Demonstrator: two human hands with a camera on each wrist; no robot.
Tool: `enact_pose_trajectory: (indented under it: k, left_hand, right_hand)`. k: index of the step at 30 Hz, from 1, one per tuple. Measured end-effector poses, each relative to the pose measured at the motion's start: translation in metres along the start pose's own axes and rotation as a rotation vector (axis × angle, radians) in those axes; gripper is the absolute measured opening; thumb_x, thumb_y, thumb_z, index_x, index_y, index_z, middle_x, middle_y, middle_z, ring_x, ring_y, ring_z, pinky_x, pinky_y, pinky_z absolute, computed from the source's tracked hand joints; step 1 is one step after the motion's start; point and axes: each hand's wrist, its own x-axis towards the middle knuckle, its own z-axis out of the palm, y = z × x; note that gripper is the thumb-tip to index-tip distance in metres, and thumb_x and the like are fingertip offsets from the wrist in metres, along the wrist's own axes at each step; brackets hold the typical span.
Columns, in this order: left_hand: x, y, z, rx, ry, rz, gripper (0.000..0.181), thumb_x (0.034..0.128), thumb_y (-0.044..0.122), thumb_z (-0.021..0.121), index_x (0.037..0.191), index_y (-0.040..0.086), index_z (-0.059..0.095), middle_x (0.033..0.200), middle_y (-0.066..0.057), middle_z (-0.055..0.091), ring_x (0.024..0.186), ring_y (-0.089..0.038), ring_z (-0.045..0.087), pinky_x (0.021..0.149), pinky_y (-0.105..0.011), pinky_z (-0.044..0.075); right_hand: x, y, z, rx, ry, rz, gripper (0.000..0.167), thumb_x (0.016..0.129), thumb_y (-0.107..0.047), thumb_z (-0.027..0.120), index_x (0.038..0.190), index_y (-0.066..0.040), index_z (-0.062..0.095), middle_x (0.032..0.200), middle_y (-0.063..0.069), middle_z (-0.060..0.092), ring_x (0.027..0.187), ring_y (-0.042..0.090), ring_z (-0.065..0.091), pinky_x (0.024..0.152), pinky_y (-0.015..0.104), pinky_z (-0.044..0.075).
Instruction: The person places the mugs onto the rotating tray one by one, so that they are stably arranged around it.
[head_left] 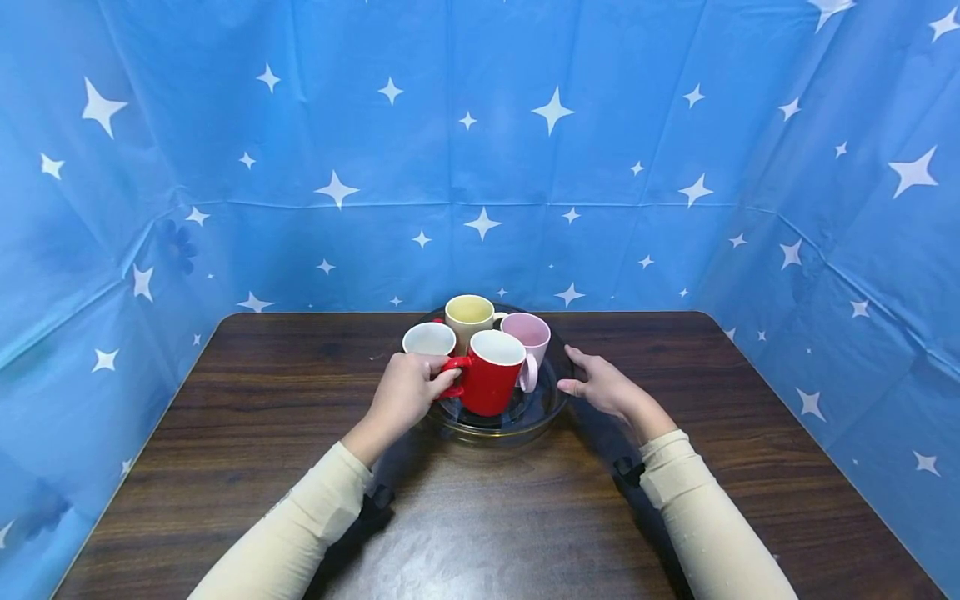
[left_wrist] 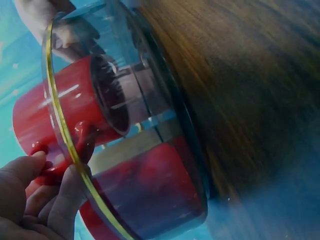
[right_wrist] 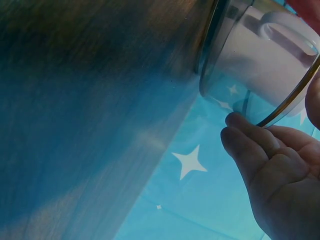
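Note:
A red mug [head_left: 491,375] with a white inside is held by its handle in my left hand [head_left: 405,392], thumb and fingers pinching it. In the left wrist view its base hangs above the floor of a clear glass bowl [head_left: 495,435], partly within the rim. Behind it in the bowl stand a second red mug with a white inside [head_left: 429,338], a cream-yellow mug [head_left: 470,311] and a pink mug [head_left: 529,331]. My right hand [head_left: 609,390] is at the bowl's right side, fingers extended by the outer wall and thumb apart near the rim.
The bowl stands on a dark wood-grain table [head_left: 480,517], toward its back edge. A blue cloth with white stars [head_left: 480,150] hangs behind the table and along both sides.

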Motion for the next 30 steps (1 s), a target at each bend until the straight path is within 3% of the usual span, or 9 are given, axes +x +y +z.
enact_pose_trajectory:
  k: [11,18,25,30]
  left_hand:
    - [0.000,-0.005,0.008,0.100,0.029,0.049,0.012,0.0890,0.014,0.080,0.096,0.004,0.081,0.075,-0.006,0.076,0.060,-0.011,0.058,0.054,-0.021,0.048]
    - [0.000,-0.009,0.011,0.107,0.006,0.015,0.015,0.0900,0.017,0.079,0.099,0.005,0.081,0.075,-0.005,0.076,0.058,-0.011,0.055,0.054,-0.021,0.047]
    - [0.002,-0.012,0.007,0.190,0.018,0.058,0.019,0.0855,0.021,0.082,0.096,0.005,0.081,0.074,-0.005,0.075,0.062,-0.014,0.058,0.064,-0.030,0.055]
    - [0.001,-0.007,0.004,0.295,0.040,0.032,0.021,0.0837,0.025,0.083,0.094,0.007,0.081,0.073,-0.006,0.074,0.066,-0.021,0.064,0.075,-0.040,0.059]
  right_hand:
    - [-0.001,-0.001,0.000,0.006,-0.006,-0.002,0.073,0.100,-0.015,0.063,0.156,0.009,0.022,0.161,0.031,0.022,0.146,0.045,0.029,0.116,0.055,0.030]
    - [-0.001,-0.001,0.000,0.014,-0.006,-0.004,0.071,0.101,-0.011,0.062,0.156,0.009,0.022,0.161,0.031,0.022,0.146,0.046,0.030,0.115,0.055,0.031]
    - [0.001,-0.001,0.001,0.017,-0.004,-0.007,0.070,0.101,-0.009,0.062,0.156,0.010,0.022,0.161,0.032,0.022,0.147,0.046,0.026,0.117,0.056,0.028]
    - [0.001,-0.002,0.000,0.026,-0.008,-0.006,0.070,0.101,-0.008,0.061,0.155,0.011,0.022,0.161,0.032,0.021,0.148,0.046,0.025,0.117,0.056,0.027]
